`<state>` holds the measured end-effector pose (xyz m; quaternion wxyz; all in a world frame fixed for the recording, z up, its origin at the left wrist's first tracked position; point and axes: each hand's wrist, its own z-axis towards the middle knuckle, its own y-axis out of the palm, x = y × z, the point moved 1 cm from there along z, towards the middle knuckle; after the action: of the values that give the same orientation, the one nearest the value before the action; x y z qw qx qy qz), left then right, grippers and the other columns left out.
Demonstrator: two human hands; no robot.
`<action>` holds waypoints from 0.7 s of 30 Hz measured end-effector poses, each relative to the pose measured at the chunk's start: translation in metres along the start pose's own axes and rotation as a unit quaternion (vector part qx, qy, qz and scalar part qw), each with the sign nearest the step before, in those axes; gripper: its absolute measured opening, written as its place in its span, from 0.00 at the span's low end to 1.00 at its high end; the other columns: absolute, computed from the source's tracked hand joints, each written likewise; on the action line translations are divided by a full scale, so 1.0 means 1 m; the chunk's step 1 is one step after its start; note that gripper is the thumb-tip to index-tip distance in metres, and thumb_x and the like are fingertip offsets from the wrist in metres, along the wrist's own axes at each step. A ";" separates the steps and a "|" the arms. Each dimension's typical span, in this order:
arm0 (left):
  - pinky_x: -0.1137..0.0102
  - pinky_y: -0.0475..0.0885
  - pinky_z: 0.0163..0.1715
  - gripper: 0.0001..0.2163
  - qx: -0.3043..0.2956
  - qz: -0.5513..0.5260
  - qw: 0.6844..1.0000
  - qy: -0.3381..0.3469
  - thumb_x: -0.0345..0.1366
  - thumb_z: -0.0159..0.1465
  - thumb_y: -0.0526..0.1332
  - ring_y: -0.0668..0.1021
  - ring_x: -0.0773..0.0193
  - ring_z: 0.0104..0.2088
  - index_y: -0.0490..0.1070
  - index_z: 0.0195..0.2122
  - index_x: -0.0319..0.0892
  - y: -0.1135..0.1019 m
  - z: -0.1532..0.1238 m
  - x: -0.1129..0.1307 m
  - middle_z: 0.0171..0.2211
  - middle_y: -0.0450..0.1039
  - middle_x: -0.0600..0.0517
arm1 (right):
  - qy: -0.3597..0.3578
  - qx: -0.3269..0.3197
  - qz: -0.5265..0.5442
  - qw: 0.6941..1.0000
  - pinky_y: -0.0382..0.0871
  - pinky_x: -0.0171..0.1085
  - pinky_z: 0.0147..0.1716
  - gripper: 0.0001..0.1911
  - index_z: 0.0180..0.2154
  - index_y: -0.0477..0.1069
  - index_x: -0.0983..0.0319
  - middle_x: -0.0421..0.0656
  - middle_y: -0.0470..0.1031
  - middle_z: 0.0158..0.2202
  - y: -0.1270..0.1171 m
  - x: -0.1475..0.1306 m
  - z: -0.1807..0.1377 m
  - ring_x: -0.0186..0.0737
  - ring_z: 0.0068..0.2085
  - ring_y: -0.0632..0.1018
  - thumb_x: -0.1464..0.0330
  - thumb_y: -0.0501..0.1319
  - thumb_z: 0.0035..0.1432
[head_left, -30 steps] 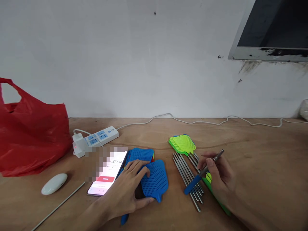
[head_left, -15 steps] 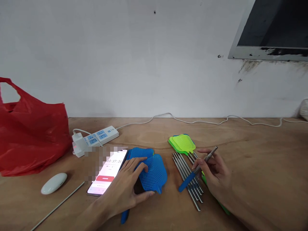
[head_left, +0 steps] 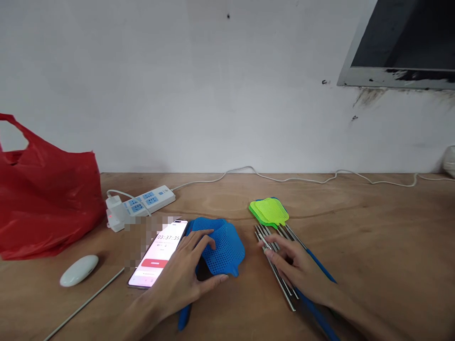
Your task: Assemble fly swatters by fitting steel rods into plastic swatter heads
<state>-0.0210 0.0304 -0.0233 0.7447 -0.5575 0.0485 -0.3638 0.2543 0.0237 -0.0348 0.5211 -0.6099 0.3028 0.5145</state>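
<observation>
My left hand (head_left: 188, 267) rests with its fingers spread over a blue mesh fly-swatter head (head_left: 223, 248); the thumb lies near its neck. A blue handle (head_left: 184, 317) sticks out below that hand. My right hand (head_left: 298, 270) has its thumb and fingers closed on a thin metal fly-swatter rod (head_left: 262, 239), above a bundle of several bare metal rods (head_left: 282, 284). Partly hidden by this hand, a blurred blue handle (head_left: 318, 315) runs to the lower right. Behind the rods lie stacked green fly-swatter heads (head_left: 268, 210) with a blue one beneath; another blue handle (head_left: 322, 265) lies to the right.
Left of my left hand lies a lit phone (head_left: 159, 253). Behind it is a white power strip (head_left: 149, 201) with its cable (head_left: 249, 167) along the wall. A white oval object (head_left: 78, 271), a thin cord (head_left: 85, 303) and a red plastic bag (head_left: 50, 199) occupy the left side.
My right hand has moved left and lower over the rods. The blue-handled rod has turned, its handle now toward the lower right. My left hand has barely moved.
</observation>
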 end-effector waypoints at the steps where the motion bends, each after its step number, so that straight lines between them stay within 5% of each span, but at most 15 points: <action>1: 0.51 0.75 0.46 0.21 0.000 0.000 1.000 -0.001 0.51 0.58 0.68 0.75 0.43 0.52 0.66 0.46 0.47 0.000 0.000 0.000 0.56 0.70 0.43 | -0.004 -0.010 -0.014 1.000 0.46 0.30 0.13 0.16 0.42 0.73 0.58 0.29 0.55 0.14 0.001 -0.001 -0.001 0.30 0.15 0.58 0.54 0.56 0.65; 6: 0.49 0.74 0.46 0.21 -0.005 -0.004 1.000 -0.021 0.51 0.58 0.68 0.74 0.42 0.52 0.66 0.45 0.47 0.002 0.000 -0.001 0.56 0.68 0.43 | -0.054 -0.038 -0.078 0.995 0.47 0.32 0.17 0.16 0.33 0.76 0.58 0.33 0.55 0.19 0.003 -0.009 -0.003 0.30 0.19 0.58 0.56 0.57 0.65; 13: 0.51 0.73 0.48 0.21 0.007 -0.040 0.999 -0.013 0.50 0.60 0.68 0.72 0.44 0.55 0.62 0.46 0.48 0.003 -0.002 0.002 0.58 0.65 0.44 | -0.060 -0.090 -0.110 0.988 0.50 0.32 0.19 0.15 0.45 0.77 0.55 0.34 0.57 0.20 0.006 -0.017 -0.006 0.33 0.22 0.60 0.60 0.54 0.68; 21: 0.53 0.71 0.48 0.21 0.017 -0.049 0.999 -0.015 0.51 0.59 0.68 0.72 0.45 0.54 0.62 0.47 0.48 0.004 -0.002 0.002 0.56 0.66 0.44 | -0.056 -0.159 -0.171 0.971 0.53 0.31 0.23 0.18 0.28 0.75 0.59 0.35 0.60 0.19 0.010 -0.020 -0.011 0.33 0.25 0.63 0.58 0.57 0.66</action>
<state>-0.0184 0.0282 -0.0271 0.7360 -0.5517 0.0042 -0.3923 0.2430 0.0074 -0.0202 0.5137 -0.6978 0.0787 0.4929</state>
